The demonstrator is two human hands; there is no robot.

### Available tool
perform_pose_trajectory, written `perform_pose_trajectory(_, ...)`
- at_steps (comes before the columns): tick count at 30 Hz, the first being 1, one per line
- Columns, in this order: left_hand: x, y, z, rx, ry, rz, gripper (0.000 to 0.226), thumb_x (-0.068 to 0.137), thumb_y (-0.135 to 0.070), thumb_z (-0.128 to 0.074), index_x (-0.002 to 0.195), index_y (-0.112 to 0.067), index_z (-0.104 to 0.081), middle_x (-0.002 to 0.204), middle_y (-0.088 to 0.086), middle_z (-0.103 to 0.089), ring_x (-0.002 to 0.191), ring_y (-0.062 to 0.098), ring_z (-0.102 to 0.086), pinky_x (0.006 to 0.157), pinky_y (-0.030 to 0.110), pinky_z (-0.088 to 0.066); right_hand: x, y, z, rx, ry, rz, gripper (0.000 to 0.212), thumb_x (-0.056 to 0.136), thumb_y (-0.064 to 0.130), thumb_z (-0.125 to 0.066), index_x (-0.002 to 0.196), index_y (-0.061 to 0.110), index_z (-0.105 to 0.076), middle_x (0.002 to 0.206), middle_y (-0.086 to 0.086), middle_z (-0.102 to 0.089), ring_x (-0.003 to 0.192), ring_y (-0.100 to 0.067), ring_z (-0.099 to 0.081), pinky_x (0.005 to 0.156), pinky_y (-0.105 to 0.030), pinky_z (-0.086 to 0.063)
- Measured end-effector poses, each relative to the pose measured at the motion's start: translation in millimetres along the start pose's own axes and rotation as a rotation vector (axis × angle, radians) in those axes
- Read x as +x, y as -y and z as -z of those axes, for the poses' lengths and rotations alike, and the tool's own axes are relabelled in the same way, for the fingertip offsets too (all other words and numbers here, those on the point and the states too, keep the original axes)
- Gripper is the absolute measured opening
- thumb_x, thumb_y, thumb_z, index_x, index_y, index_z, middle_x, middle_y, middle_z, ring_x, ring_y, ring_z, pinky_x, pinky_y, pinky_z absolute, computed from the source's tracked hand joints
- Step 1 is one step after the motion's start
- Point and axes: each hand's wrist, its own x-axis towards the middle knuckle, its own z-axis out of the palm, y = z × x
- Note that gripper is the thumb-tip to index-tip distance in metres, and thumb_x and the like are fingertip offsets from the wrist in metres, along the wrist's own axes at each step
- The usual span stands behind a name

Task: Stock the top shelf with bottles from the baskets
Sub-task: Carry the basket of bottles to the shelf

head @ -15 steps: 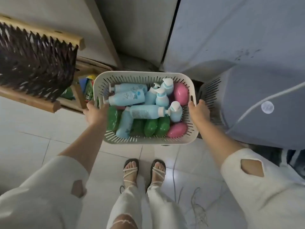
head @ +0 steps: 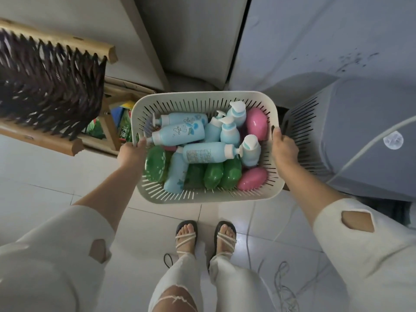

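The floor (head: pixel 45 176) is laid with pale glossy tiles and thin grout lines. A white wall (head: pixel 67 14) stands at upper left. A grey fabric cover (head: pixel 360 104) drapes a bulky unit at right. A loose cable (head: pixel 286 289) lies on the tiles. Lighting is dim.

The white slotted plastic basket (head: pixel 202 94) has risen a little nearer the camera and drifted right, with its right end swinging slightly farther away. The right hand (head: pixel 284 149) gripping that end now overlaps the edge of the grey slotted bin (head: pixel 302 131).
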Motion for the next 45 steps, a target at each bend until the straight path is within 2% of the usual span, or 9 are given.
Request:
perform_pose_trajectory(2,-6,-1,4,0.005,-0.015,0.017,0.051,0.095,-0.046,-0.038,0.107,0.000,-0.057,0.085,0.012,-0.053,0.079,0.027,-0.050,0.076,0.043,-0.047,-7,3,4,0.016,-0.008,-0.013,0.058,0.102,0.040,-0.028,0.113,-0.006,-0.061,0.117,-0.026,-0.060,0.112,-0.039,-0.055,0.095,-0.042,-0.042)
perform_pose_trajectory(5,-29,-5,13,0.025,-0.037,0.003,0.051,0.100,-0.041,-0.032,0.099,0.004,-0.057,0.074,0.012,-0.049,0.079,0.030,-0.048,0.075,0.042,-0.044,-28,2,17,0.016,-0.019,-0.036,0.057,0.102,0.039,-0.027,0.111,-0.006,-0.062,0.117,-0.026,-0.061,0.111,-0.039,-0.056,0.092,-0.040,-0.042)
perform_pose_trajectory(9,-78,-24,44,0.130,-0.041,-0.023,0.052,0.102,-0.037,-0.031,0.112,0.006,-0.058,0.103,0.024,-0.058,0.101,0.037,-0.056,0.078,0.037,-0.039,-74,9,56,-0.009,-0.005,-0.087,0.058,0.102,0.039,-0.027,0.112,-0.006,-0.061,0.120,-0.028,-0.059,0.113,-0.040,-0.054,0.093,-0.042,-0.042)
perform_pose_trajectory(15,-151,-63,96,0.160,-0.019,-0.029,0.053,0.099,-0.041,-0.034,0.121,0.002,-0.056,0.121,0.025,-0.057,0.108,0.040,-0.056,0.090,0.042,-0.045,-137,24,137,-0.039,-0.003,-0.131,0.061,0.102,0.041,-0.026,0.115,-0.009,-0.059,0.123,-0.030,-0.057,0.115,-0.041,-0.053,0.095,-0.042,-0.041)
perform_pose_trajectory(20,-202,-95,125,0.177,-0.007,-0.141,0.053,0.098,-0.040,-0.035,0.119,0.004,-0.057,0.117,0.027,-0.057,0.106,0.040,-0.054,0.084,0.039,-0.042,-184,32,196,0.029,-0.065,-0.106,0.057,0.103,0.039,-0.026,0.118,-0.007,-0.058,0.125,-0.030,-0.056,0.117,-0.041,-0.052,0.096,-0.041,-0.038)
perform_pose_trajectory(27,-249,-123,153,0.254,0.100,-0.392,0.058,0.099,-0.042,-0.032,0.116,0.006,-0.059,0.119,0.029,-0.059,0.111,0.042,-0.054,0.093,0.042,-0.042,-261,17,241,0.127,-0.253,-0.225,0.058,0.102,0.043,-0.028,0.129,-0.002,-0.051,0.128,-0.029,-0.053,0.118,-0.043,-0.049,0.097,-0.043,-0.038)
perform_pose_trajectory(35,-325,-141,162,0.431,0.240,-0.668,0.055,0.097,-0.043,-0.033,0.118,0.000,-0.061,0.123,0.028,-0.056,0.114,0.042,-0.052,0.096,0.044,-0.041,-382,-45,268,0.272,-0.470,-0.403,0.055,0.102,0.038,-0.027,0.122,-0.004,-0.057,0.124,-0.027,-0.057,0.117,-0.039,-0.052,0.095,-0.039,-0.039)
perform_pose_trajectory(40,-394,-120,132,0.565,0.347,-0.761,0.059,0.095,-0.042,-0.039,0.124,0.007,-0.053,0.127,0.029,-0.053,0.116,0.043,-0.052,0.096,0.044,-0.042,-460,-123,267,0.403,-0.575,-0.565,0.048,0.101,0.034,-0.031,0.112,-0.001,-0.062,0.108,-0.025,-0.061,0.091,-0.032,-0.056,0.080,-0.038,-0.042)
perform_pose_trajectory(45,-475,-66,93,0.685,0.534,-0.898,0.062,0.095,-0.045,-0.037,0.126,0.006,-0.051,0.128,0.028,-0.053,0.115,0.043,-0.052,0.099,0.044,-0.043,-545,-208,267,0.609,-0.713,-0.803,0.056,0.096,0.042,-0.033,0.107,-0.003,-0.064,0.109,-0.024,-0.062,0.087,-0.030,-0.052,0.076,-0.033,-0.037)
